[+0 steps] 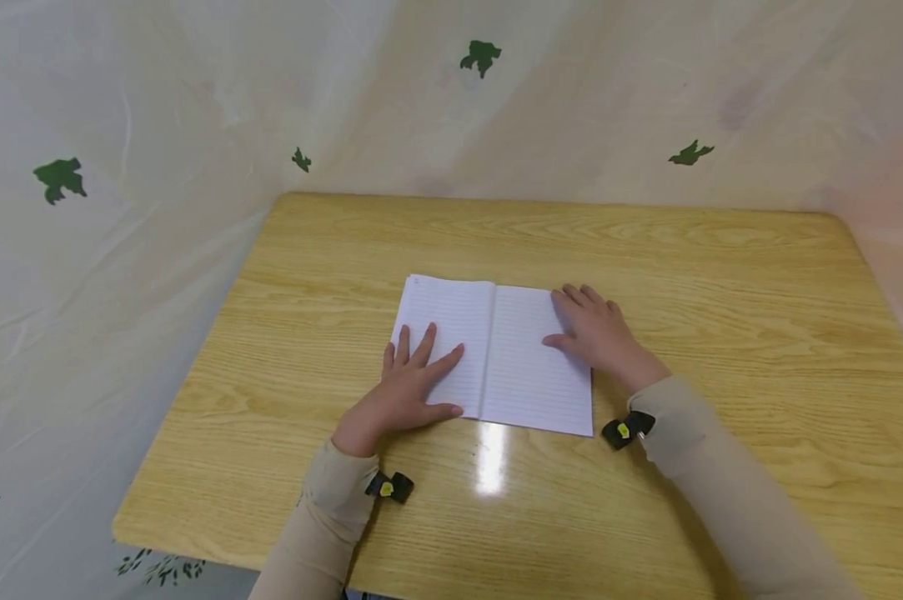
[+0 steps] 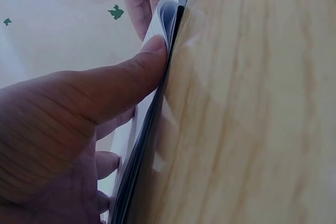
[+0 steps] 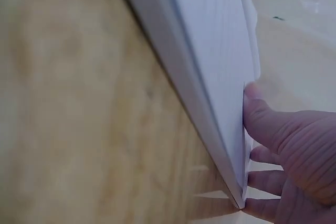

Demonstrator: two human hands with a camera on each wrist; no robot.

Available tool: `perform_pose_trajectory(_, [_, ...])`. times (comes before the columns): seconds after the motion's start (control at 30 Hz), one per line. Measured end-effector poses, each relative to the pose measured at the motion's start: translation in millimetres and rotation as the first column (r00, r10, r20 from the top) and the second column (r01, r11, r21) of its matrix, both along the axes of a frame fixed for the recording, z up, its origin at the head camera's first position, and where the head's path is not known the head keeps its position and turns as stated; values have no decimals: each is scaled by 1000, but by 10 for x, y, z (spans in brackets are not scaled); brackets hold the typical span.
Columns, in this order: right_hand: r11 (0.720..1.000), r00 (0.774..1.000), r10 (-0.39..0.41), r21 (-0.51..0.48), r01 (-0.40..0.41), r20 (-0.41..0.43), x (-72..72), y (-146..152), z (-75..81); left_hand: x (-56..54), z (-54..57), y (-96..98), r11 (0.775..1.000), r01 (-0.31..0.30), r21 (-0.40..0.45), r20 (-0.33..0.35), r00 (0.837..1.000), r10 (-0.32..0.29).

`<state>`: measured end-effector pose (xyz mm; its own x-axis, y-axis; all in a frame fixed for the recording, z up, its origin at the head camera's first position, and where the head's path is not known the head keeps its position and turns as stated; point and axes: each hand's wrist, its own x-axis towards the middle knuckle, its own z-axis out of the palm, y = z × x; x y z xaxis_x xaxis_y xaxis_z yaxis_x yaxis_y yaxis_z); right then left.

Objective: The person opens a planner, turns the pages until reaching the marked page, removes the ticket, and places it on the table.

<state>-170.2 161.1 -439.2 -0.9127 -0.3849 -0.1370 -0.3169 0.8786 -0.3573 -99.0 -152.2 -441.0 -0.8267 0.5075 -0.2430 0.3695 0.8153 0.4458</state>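
Observation:
An open notebook [image 1: 522,367] with lined pages lies on the wooden table, its fold running between the two hands. My left hand [image 1: 406,387] rests with spread fingers on the lower part of the left page, thumb at the bottom edge. In the left wrist view that thumb [image 2: 131,80] presses on the page beside the fold, where the paper curves up. Across the upper right page lies my right hand [image 1: 592,329], its fingertips near the top corner. The right wrist view shows its thumb [image 3: 258,111] touching the page and the page stack [image 3: 178,66] from the side.
The wooden table [image 1: 271,400] extends around the notebook on all sides. Behind it and to the left hangs a pale sheet [image 1: 376,100] with green bird shapes. Dark bands with yellow marks sit at both wrists.

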Motion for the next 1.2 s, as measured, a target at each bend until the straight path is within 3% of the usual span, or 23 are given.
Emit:
perform_pose_trajectory(0.4, [999,995,-40,10,39,94,-108,48,70,7,3,15,1000,2,-4,0,1000,-2])
perform_pose_trajectory(0.77, [997,991,-73,0,74,-111,39,-19,89,18,24,15,1000,1,-7,-6,1000,-1])
perform_pose_trajectory(1.07, [978,973,-175,-139,155,-148,197,-98,125,19,12,-1,1000,2,-3,-5,1000,-2])
perform_pose_trajectory(1.2, [961,972,-210,-207,184,-106,277,-140,143,14,5,-5,1000,1,2,-2,1000,-1])
